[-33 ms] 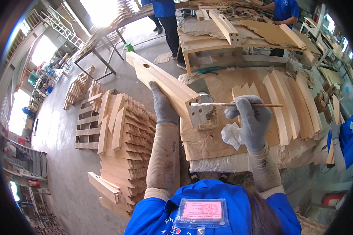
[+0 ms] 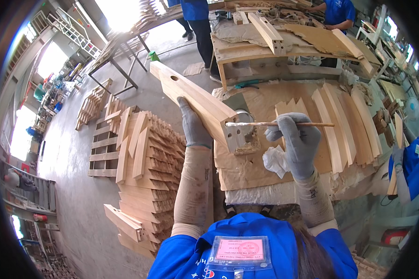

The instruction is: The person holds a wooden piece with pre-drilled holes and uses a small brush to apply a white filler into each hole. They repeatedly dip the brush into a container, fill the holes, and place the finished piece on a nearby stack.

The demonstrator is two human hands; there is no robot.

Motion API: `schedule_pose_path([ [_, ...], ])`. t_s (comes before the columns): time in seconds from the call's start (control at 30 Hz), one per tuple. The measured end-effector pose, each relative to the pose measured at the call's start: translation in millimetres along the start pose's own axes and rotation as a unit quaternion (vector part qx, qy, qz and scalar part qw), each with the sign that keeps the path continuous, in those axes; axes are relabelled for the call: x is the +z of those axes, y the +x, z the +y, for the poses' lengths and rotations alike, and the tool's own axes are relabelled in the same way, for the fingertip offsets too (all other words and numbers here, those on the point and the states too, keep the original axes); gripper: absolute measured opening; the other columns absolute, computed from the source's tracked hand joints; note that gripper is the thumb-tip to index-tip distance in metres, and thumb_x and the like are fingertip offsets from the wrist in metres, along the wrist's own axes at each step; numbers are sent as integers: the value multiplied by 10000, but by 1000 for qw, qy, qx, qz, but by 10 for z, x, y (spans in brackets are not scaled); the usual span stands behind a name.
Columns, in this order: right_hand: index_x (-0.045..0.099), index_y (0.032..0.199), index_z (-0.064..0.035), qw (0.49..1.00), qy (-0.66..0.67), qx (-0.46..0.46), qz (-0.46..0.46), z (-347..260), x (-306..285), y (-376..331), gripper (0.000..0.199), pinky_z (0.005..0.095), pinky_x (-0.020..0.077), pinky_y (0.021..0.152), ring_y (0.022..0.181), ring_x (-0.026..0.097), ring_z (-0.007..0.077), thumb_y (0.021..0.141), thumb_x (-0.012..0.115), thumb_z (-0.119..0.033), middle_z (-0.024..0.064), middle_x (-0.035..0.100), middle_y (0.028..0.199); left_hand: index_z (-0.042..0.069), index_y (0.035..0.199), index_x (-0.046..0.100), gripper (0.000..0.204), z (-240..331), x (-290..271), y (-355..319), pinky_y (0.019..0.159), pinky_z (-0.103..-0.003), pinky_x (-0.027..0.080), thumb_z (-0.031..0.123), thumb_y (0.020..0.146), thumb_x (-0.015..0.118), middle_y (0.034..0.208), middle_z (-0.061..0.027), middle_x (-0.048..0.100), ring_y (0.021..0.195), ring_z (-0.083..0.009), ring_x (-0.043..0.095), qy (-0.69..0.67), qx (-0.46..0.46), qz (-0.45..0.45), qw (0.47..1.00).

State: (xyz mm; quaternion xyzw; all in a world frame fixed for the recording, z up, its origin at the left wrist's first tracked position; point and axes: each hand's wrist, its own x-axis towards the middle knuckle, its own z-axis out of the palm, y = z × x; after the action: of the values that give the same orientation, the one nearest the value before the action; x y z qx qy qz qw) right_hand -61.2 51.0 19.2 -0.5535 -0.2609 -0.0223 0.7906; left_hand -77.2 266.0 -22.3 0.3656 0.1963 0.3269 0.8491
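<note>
My left hand (image 2: 194, 124), in a grey glove, is closed round the lower side of a pale wooden block (image 2: 191, 95). The block is long and tilted, with a round hole in its upper face and several smaller holes in its near end. Between the fingertips of my gloved right hand (image 2: 299, 142) is a thin wooden stick (image 2: 284, 124), held level. White paste coats the stick's left tip, which is at one of the holes in the block's end. Below that end, partly hidden, a container (image 2: 243, 116) stands on the table. A crumpled white cloth (image 2: 275, 162) lies beside my right hand.
Curved wooden pieces (image 2: 333, 130) lie on the right of the cardboard-covered table (image 2: 239, 174). Stacked wooden parts (image 2: 149, 158) stand on the floor at left, near a pallet (image 2: 103, 156). Beyond is another workbench (image 2: 242, 53). Two people in blue are at the back.
My right hand and the stick have shifted very slightly left, toward the block's end. The left hand and block look unmoved.
</note>
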Motion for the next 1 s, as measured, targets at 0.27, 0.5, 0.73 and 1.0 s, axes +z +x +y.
schedule_pose_path([
  [0.27, 606, 894, 15, 995, -61, -50, -68, -15, 80, 37, 67, 220, 515, 566, 626, 632, 110, 899, 585, -48, 84, 653, 731, 2, 1322, 390, 687, 55, 7, -71, 867, -345, 511, 569, 934, 397, 1141, -147, 569, 980, -232, 609, 31, 5, -6, 999],
  [0.5, 579, 871, 27, 995, 37, 86, 22, -74, 65, 33, 135, 238, 531, 543, 594, 645, 139, 925, 559, -96, 124, 649, 699, 6, 1333, 377, 687, 116, 50, -132, 880, -344, 505, 567, 937, 391, 1162, -146, 555, 1005, -228, 598, 14, 1, 9, 1000],
  [0.73, 577, 891, 20, 994, 30, 100, 17, -136, -73, -37, 116, 239, 523, 540, 606, 646, 146, 920, 563, -91, 121, 651, 715, 21, 1355, 365, 688, 150, -43, -82, 904, -344, 487, 567, 937, 394, 1209, -145, 532, 1048, -229, 577, 33, 37, 6, 999],
  [1.0, 607, 887, 34, 988, -15, 24, -154, -86, 8, -98, 63, 224, 518, 582, 658, 633, 100, 889, 589, -26, 78, 651, 746, 17, 1355, 364, 689, 161, 44, -160, 901, -343, 488, 564, 937, 398, 1208, -143, 536, 1049, -228, 579, 34, 27, -11, 999],
])
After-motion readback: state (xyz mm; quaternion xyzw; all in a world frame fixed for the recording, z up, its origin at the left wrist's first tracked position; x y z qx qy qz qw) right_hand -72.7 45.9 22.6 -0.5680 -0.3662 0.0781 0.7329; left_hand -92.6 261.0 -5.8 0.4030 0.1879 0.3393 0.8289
